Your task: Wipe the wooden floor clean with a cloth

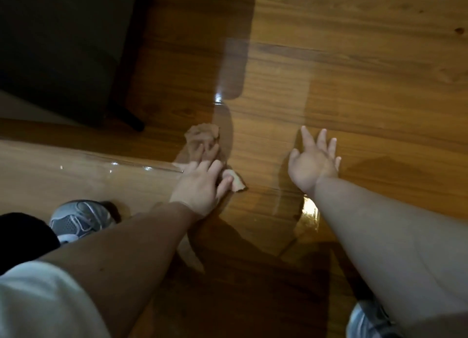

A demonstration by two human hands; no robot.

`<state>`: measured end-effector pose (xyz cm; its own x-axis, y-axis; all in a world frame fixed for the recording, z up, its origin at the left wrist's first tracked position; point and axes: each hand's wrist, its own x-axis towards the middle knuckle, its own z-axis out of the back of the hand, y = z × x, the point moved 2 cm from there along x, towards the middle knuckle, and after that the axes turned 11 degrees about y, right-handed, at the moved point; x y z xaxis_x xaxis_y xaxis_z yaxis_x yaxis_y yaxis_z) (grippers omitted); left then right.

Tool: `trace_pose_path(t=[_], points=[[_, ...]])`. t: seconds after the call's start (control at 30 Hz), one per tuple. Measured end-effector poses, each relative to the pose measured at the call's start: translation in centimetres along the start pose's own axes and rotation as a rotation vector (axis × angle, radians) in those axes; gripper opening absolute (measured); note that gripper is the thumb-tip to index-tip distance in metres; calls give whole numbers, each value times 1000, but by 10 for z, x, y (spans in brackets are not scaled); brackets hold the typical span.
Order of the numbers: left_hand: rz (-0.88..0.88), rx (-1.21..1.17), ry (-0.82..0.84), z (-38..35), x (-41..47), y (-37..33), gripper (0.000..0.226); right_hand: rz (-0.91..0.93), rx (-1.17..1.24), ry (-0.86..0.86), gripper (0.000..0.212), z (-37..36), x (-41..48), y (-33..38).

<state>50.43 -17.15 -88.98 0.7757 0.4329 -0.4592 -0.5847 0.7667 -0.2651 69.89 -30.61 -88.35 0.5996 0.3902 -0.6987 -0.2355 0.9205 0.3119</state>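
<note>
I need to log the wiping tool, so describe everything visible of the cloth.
The cloth is small, pale pinkish-beige and soft-looking, crumpled rather than folded flat. Most of it is hidden under the left hand, which presses it onto the glossy wooden floor. Only a ragged corner pokes out beside the thumb, on the hand's right. A dim reflection of it shows in the shiny surface just beyond the fingers.
</note>
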Motion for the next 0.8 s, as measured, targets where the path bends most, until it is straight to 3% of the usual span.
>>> trace_pose_path(t=[0.1, 0.2, 0.27, 0.33, 0.47, 0.53, 0.6, 0.73, 0.8], points=[[-3, -23, -121, 17, 21, 24, 54, 12, -13, -18, 59, 4, 8, 4], [345, -21, -153, 40, 38, 62, 62, 6, 10, -32, 60, 10, 18, 7], [434, -113, -194, 40, 38, 55, 70, -10, 20, -48, 61, 13, 23, 9], [297, -115, -165, 25, 29, 22, 69, -4, 24, -48, 61, 14, 27, 14], [-193, 21, 33, -13, 16, -40, 50, 19, -4, -54, 59, 10, 29, 24], [-260, 57, 29, -8, 28, -33, 57, 33, -27, -54, 59, 5, 28, 26], [-165, 80, -49, 6, 41, -1, 55, 48, -60, -42, 58, -4, 27, 27], [366, 41, -153, 35, 47, 73, 54, 43, -136, -48, 58, -5, 27, 23], [484, -40, -171, 38, 50, 77, 58, 37, -146, -70, 58, 0, 33, 23]])
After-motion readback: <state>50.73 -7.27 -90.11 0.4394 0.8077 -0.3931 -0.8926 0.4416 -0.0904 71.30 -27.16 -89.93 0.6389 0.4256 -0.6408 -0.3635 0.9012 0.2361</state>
